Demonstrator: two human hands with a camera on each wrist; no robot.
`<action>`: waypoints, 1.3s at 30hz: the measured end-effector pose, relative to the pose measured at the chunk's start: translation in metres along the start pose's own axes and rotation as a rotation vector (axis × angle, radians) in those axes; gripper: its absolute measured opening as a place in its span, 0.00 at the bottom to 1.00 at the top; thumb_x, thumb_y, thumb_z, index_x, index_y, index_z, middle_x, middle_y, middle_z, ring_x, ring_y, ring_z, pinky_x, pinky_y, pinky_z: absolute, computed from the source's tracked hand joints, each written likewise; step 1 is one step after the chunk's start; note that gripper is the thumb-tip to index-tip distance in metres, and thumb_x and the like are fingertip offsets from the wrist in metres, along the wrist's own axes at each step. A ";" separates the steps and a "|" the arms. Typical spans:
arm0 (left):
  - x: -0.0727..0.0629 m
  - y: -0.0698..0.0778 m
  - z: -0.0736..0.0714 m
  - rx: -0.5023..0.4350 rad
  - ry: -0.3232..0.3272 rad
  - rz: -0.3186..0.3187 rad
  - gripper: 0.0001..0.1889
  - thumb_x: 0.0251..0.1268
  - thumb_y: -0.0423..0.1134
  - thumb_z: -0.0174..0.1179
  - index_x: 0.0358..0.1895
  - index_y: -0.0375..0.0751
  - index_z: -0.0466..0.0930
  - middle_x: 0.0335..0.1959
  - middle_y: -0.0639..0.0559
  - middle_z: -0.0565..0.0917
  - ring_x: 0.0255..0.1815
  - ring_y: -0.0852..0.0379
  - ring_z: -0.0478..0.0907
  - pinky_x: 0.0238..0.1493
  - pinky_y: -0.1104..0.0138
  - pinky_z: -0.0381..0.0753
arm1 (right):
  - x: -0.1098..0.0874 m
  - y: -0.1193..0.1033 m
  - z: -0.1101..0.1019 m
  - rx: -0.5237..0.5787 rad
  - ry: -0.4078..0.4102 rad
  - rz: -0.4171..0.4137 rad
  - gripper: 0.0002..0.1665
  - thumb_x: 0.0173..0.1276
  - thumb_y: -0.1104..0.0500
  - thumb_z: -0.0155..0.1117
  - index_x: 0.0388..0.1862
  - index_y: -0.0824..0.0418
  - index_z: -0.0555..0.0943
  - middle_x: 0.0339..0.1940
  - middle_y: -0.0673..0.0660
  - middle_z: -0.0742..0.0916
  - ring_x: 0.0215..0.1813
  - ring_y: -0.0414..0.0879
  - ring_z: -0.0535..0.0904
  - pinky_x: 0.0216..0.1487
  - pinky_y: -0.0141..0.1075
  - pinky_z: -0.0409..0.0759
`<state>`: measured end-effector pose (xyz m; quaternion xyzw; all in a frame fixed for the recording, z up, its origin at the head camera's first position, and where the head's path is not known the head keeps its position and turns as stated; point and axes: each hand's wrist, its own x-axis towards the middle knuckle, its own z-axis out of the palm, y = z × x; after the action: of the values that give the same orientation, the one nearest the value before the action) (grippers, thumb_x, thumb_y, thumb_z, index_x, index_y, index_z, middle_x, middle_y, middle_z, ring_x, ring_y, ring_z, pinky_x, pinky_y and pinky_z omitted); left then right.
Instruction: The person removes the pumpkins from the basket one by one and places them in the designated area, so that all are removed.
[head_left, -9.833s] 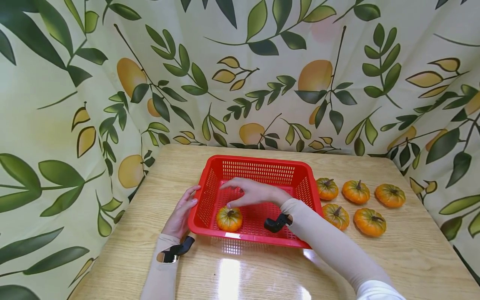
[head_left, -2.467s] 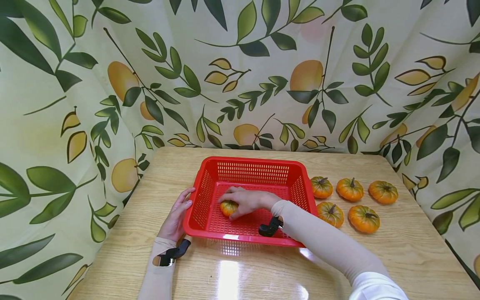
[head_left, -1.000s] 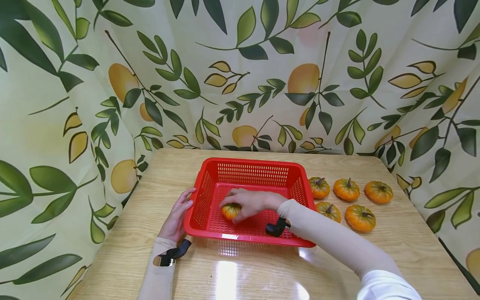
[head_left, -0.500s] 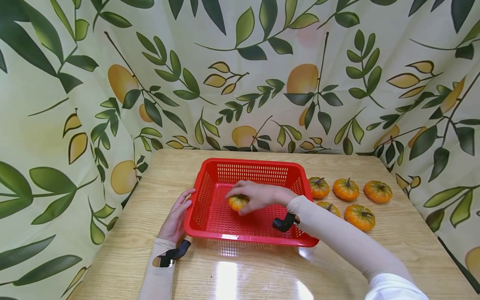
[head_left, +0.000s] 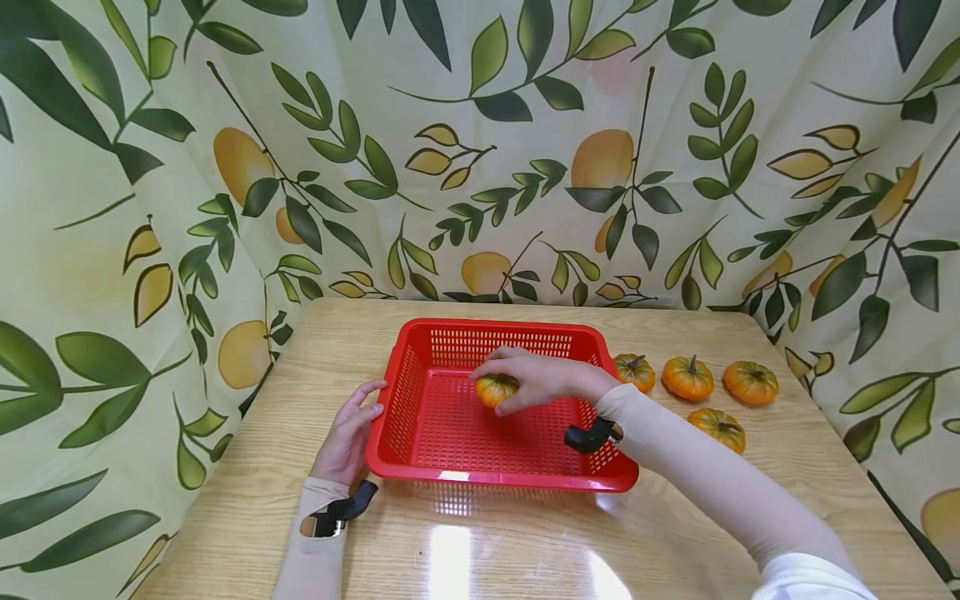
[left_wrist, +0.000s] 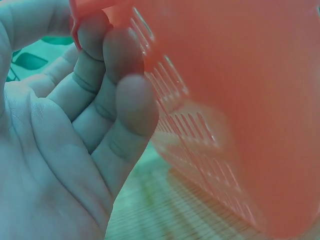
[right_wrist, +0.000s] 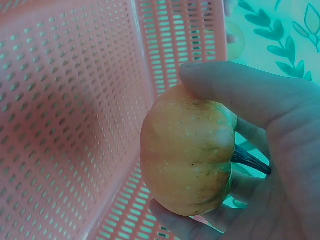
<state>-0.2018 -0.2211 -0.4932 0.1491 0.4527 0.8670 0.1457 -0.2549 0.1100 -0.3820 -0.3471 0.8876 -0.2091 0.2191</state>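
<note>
A red plastic basket with slotted walls stands on the table. My left hand holds its left rim; in the left wrist view, bent fingertips press the outer wall below the rim. Inside the basket my right hand grips a small orange pumpkin with green-streaked top. In the right wrist view, thumb and fingers wrap this pumpkin from opposite sides, its dark stem pointing toward the palm. Its underside faces the perforated basket floor, apart from it.
More small pumpkins sit on the wooden table right of the basket: one by its wall, others farther right, and a nearer pumpkin partly behind the right sleeve. A leaf-patterned cloth hangs behind the table.
Earlier the pumpkin lay at the basket's front left under my right hand. Now gripped, it has moved right and back. One table pumpkin is now hidden by the right arm. The left hand stays.
</note>
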 end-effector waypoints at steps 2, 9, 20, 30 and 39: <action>0.000 0.000 0.001 -0.025 -0.007 0.003 0.18 0.79 0.28 0.41 0.63 0.49 0.70 0.45 0.51 0.89 0.45 0.57 0.88 0.47 0.64 0.88 | -0.003 0.003 -0.002 0.000 0.009 0.001 0.34 0.66 0.53 0.71 0.70 0.41 0.74 0.70 0.54 0.72 0.65 0.49 0.70 0.63 0.45 0.77; 0.001 -0.001 -0.001 -0.063 0.001 0.000 0.16 0.79 0.29 0.42 0.59 0.50 0.72 0.46 0.52 0.89 0.45 0.58 0.88 0.47 0.65 0.88 | -0.017 0.011 -0.014 -0.011 0.040 0.026 0.34 0.65 0.53 0.71 0.71 0.41 0.74 0.71 0.55 0.72 0.66 0.51 0.69 0.63 0.46 0.77; 0.001 -0.002 -0.001 -0.101 -0.003 0.011 0.17 0.81 0.29 0.38 0.58 0.48 0.73 0.48 0.51 0.88 0.47 0.58 0.88 0.47 0.65 0.88 | -0.043 0.020 -0.032 -0.018 0.067 0.075 0.35 0.65 0.52 0.72 0.71 0.42 0.74 0.71 0.56 0.71 0.66 0.53 0.69 0.59 0.46 0.80; 0.003 -0.007 -0.003 -0.180 -0.039 0.082 0.17 0.81 0.26 0.34 0.58 0.42 0.72 0.47 0.47 0.88 0.45 0.55 0.88 0.46 0.64 0.89 | -0.063 0.028 -0.045 -0.026 0.122 0.093 0.36 0.65 0.54 0.72 0.72 0.45 0.73 0.70 0.60 0.72 0.64 0.54 0.72 0.62 0.51 0.79; 0.002 -0.010 -0.003 -0.217 0.001 0.093 0.18 0.81 0.27 0.34 0.55 0.44 0.74 0.47 0.48 0.88 0.45 0.55 0.88 0.45 0.65 0.89 | -0.078 0.039 -0.053 -0.006 0.156 0.117 0.36 0.66 0.53 0.72 0.72 0.47 0.73 0.72 0.61 0.71 0.67 0.57 0.71 0.66 0.56 0.76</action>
<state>-0.2039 -0.2169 -0.5024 0.1530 0.3491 0.9166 0.1204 -0.2516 0.2032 -0.3403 -0.2777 0.9214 -0.2198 0.1600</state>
